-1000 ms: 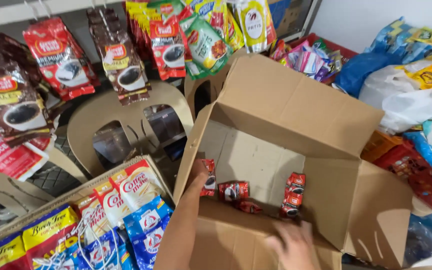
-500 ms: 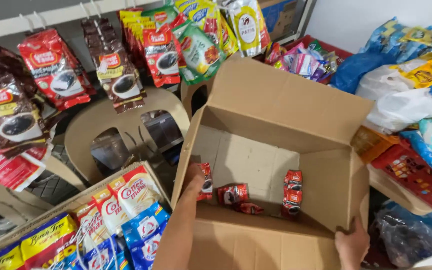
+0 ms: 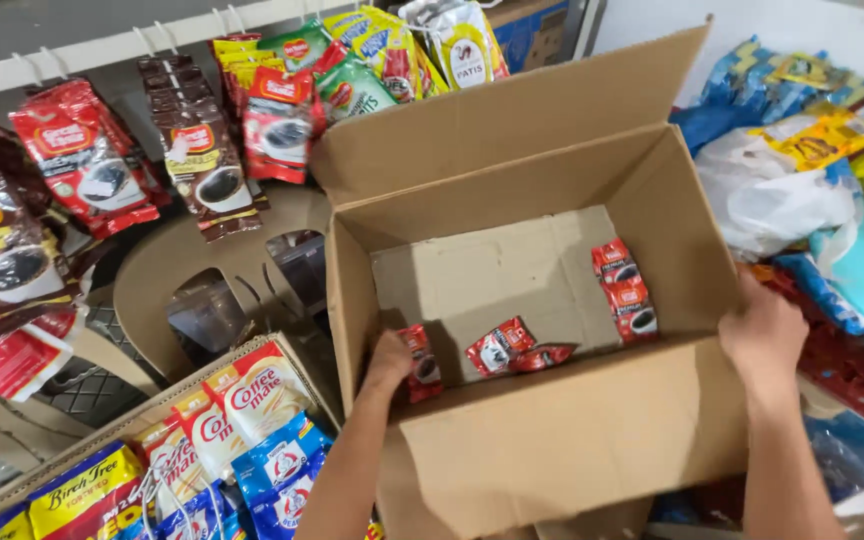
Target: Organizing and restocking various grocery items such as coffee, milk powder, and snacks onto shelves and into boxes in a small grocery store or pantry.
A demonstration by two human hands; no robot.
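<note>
An open brown cardboard box (image 3: 552, 450) stands in front of me, tilted toward me. My left hand (image 3: 389, 362) reaches inside at the near left corner and rests on a strip of small red coffee sachets (image 3: 419, 362). Two more red sachets (image 3: 508, 350) lie loose on the box floor. Another red strip (image 3: 627, 292) leans against the right inner wall. My right hand (image 3: 764, 335) grips the outside of the box's right wall at its near edge.
Hanging strips of red and brown coffee packets (image 3: 87, 165) and green packets (image 3: 352, 85) fill the back. A second box of creamer and milk sachets (image 3: 222, 440) sits at lower left. Beige plastic chairs (image 3: 202, 290) stand behind it. Bagged goods (image 3: 802, 170) pile up on the right.
The view has shifted so the box sits more central. My right hand moved from the box's lower right corner up onto its right wall. My left hand stays inside.
</note>
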